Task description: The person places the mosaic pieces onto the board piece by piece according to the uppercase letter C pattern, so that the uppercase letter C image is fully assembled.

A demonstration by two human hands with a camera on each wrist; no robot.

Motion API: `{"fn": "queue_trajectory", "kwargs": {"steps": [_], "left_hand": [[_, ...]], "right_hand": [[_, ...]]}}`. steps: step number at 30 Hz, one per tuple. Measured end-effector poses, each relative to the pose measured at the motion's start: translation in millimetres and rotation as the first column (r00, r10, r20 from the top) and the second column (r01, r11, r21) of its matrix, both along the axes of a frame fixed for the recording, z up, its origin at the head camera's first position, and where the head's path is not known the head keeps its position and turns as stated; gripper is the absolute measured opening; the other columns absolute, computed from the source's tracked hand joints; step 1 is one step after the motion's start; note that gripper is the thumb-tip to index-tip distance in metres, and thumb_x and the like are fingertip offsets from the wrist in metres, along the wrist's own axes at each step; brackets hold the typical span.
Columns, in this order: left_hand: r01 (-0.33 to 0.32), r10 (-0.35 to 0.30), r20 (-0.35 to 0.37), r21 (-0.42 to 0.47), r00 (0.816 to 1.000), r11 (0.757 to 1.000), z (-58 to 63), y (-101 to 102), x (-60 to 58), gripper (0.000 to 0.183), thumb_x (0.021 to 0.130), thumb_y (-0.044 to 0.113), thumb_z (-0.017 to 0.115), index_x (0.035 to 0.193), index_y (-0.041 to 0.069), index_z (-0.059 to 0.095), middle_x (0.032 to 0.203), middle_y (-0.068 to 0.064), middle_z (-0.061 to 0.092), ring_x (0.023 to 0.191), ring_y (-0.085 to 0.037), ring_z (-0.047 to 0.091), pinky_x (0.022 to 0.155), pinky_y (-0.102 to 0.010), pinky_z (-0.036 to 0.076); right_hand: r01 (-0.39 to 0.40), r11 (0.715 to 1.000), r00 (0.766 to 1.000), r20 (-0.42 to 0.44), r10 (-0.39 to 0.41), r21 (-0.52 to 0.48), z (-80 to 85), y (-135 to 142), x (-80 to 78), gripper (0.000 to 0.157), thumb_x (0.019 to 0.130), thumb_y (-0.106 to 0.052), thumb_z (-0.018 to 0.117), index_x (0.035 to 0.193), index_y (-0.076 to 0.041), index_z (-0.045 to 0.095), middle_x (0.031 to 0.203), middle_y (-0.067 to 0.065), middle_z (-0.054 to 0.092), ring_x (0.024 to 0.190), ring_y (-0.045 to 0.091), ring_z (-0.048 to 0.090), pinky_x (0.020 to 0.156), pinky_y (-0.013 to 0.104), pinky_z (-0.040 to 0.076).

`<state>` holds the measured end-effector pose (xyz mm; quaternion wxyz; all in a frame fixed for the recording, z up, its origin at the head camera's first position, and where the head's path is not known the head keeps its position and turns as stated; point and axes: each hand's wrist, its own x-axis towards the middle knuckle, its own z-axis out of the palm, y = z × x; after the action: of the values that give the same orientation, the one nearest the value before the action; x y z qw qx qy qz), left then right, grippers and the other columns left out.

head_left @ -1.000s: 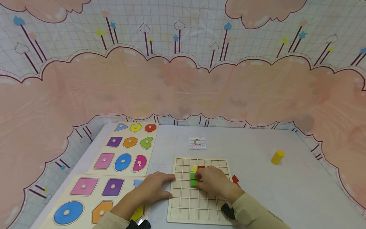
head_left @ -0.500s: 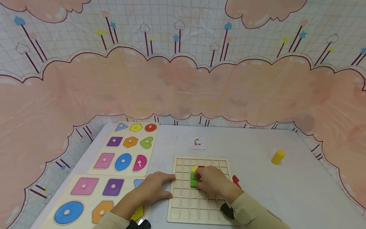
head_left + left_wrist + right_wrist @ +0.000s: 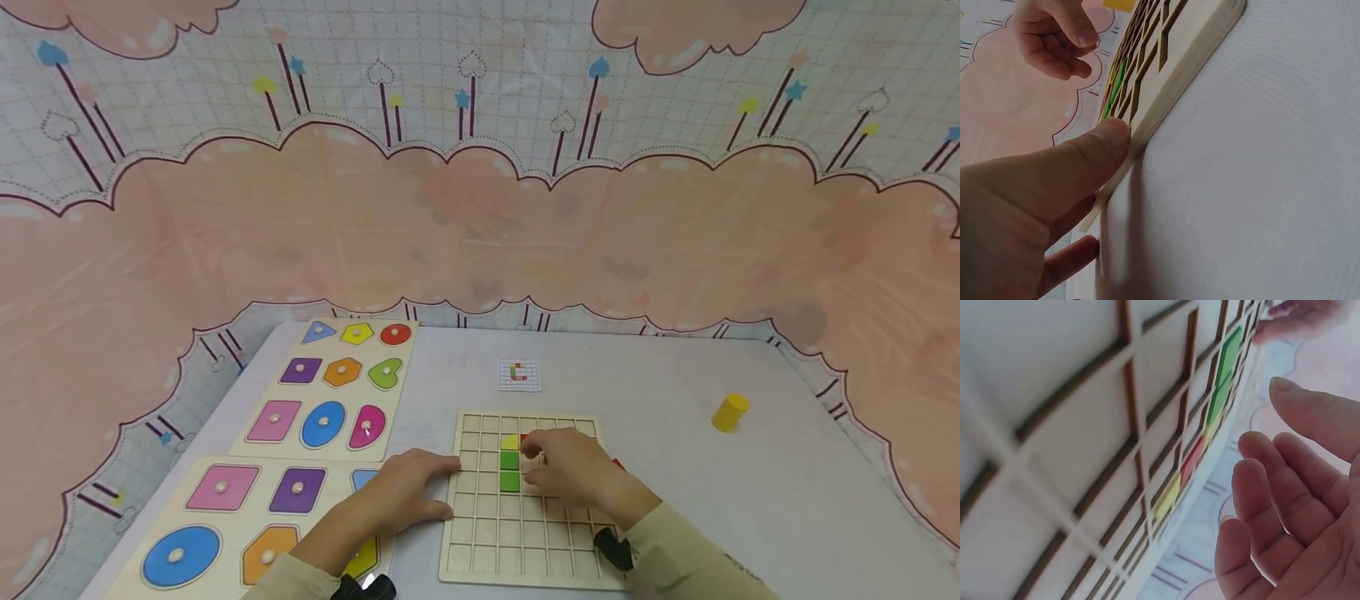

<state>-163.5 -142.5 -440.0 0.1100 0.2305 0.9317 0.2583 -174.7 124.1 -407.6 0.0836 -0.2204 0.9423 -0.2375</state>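
A wooden grid board (image 3: 480,533) lies on the table. Two green squares (image 3: 509,482) sit in its cells, one below the other, with a yellow piece (image 3: 509,442) directly above them. A red piece (image 3: 1192,459) and another yellow piece (image 3: 1167,499) continue the row in the right wrist view. My right hand (image 3: 573,471) hovers over the board just right of the green squares, fingers loosely bent, nothing between thumb and fingers. Along the board's left edge rests my left hand (image 3: 405,492); its thumb (image 3: 1110,134) touches the rim in the left wrist view.
A small card (image 3: 518,376) with a coloured grid pattern lies behind the board. Two knobbed shape-puzzle boards (image 3: 255,446) occupy the left side. At the right stands a yellow cylinder (image 3: 730,413). A red piece (image 3: 618,465) shows partly beyond my right wrist.
My right hand has drawn slightly right, away from the green squares, and its fingers have spread from them. Both green squares now show fully. The left hand has stayed put.
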Motion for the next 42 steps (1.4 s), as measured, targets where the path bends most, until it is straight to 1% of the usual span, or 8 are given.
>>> {"fn": "queue_trajectory", "kwargs": {"steps": [8,12,15,18,23,30,38,42], "left_hand": [[-0.003,0.003,-0.002,0.002,1.000,1.000,-0.4,0,-0.6,0.059,0.077,0.029,0.087,0.131,0.013,0.067,0.127,-0.006,0.066,0.122,-0.032,0.055,0.103,-0.055,0.044],[0.007,-0.007,0.001,0.008,1.000,1.000,0.4,-1,-0.4,0.060,0.077,0.028,0.087,0.131,0.012,0.066,0.127,-0.008,0.065,0.122,-0.033,0.055,0.103,-0.056,0.043],[0.018,-0.018,0.001,0.011,1.000,1.000,1.5,-2,-0.3,0.060,0.077,0.027,0.087,0.132,0.012,0.066,0.128,-0.009,0.065,0.122,-0.035,0.054,0.103,-0.058,0.042],[0.019,-0.019,0.001,0.012,1.000,1.000,2.3,-2,-0.1,0.060,0.078,0.028,0.087,0.132,0.012,0.066,0.128,-0.009,0.065,0.123,-0.035,0.054,0.103,-0.057,0.042],[0.015,-0.015,0.002,0.010,1.000,1.000,2.0,-2,-0.2,0.061,0.078,0.028,0.087,0.132,0.012,0.066,0.128,-0.009,0.064,0.122,-0.034,0.054,0.104,-0.057,0.042],[0.013,-0.013,0.004,0.007,1.000,1.000,0.7,-2,-1.0,0.061,0.078,0.029,0.087,0.132,0.013,0.066,0.128,-0.008,0.065,0.121,-0.034,0.055,0.103,-0.057,0.043],[0.013,-0.013,0.003,0.000,1.000,1.000,0.4,-2,-1.1,0.060,0.078,0.028,0.087,0.132,0.012,0.066,0.128,-0.008,0.065,0.121,-0.033,0.055,0.103,-0.056,0.043],[0.013,-0.013,0.005,-0.006,1.000,1.000,0.0,-1,-1.4,0.060,0.078,0.028,0.086,0.132,0.013,0.066,0.128,-0.007,0.065,0.122,-0.033,0.055,0.103,-0.055,0.043]], "right_hand": [[0.105,0.994,0.994,0.009,-0.105,-0.002,1.4,22,2.0,0.025,0.086,-0.016,0.077,0.110,-0.012,0.072,0.100,-0.004,0.069,0.084,0.013,0.058,0.077,0.037,0.051],[0.149,0.989,0.989,0.006,-0.149,0.001,1.3,37,4.8,0.026,0.085,-0.017,0.078,0.110,-0.013,0.072,0.099,-0.007,0.068,0.084,0.012,0.057,0.077,0.036,0.050],[0.187,0.982,0.982,0.012,-0.187,0.000,1.9,50,7.9,0.027,0.085,-0.016,0.079,0.110,-0.013,0.072,0.097,-0.009,0.067,0.083,0.011,0.055,0.075,0.034,0.049],[0.207,0.978,0.978,0.019,-0.207,0.000,1.9,63,10.9,0.026,0.085,-0.015,0.078,0.110,-0.012,0.071,0.093,-0.009,0.065,0.081,0.011,0.054,0.070,0.032,0.048],[0.220,0.975,0.975,0.014,-0.220,0.001,-0.4,83,13.9,0.025,0.084,-0.014,0.078,0.108,-0.010,0.070,0.090,-0.008,0.064,0.078,0.012,0.055,0.068,0.032,0.048],[0.232,0.973,0.973,0.017,-0.232,0.005,-6.2,105,16.0,0.024,0.083,-0.014,0.078,0.106,-0.011,0.071,0.095,-0.006,0.067,0.082,0.013,0.057,0.069,0.034,0.049],[0.251,0.968,0.967,0.034,-0.252,0.023,-10.0,113,13.4,0.025,0.084,-0.013,0.074,0.108,-0.010,0.070,0.098,-0.004,0.067,0.082,0.015,0.056,0.068,0.034,0.049],[0.244,0.970,0.969,0.034,-0.244,0.019,-12.2,115,10.5,0.023,0.083,-0.010,0.073,0.107,-0.010,0.070,0.097,-0.003,0.067,0.081,0.014,0.056,0.070,0.034,0.050]]}}
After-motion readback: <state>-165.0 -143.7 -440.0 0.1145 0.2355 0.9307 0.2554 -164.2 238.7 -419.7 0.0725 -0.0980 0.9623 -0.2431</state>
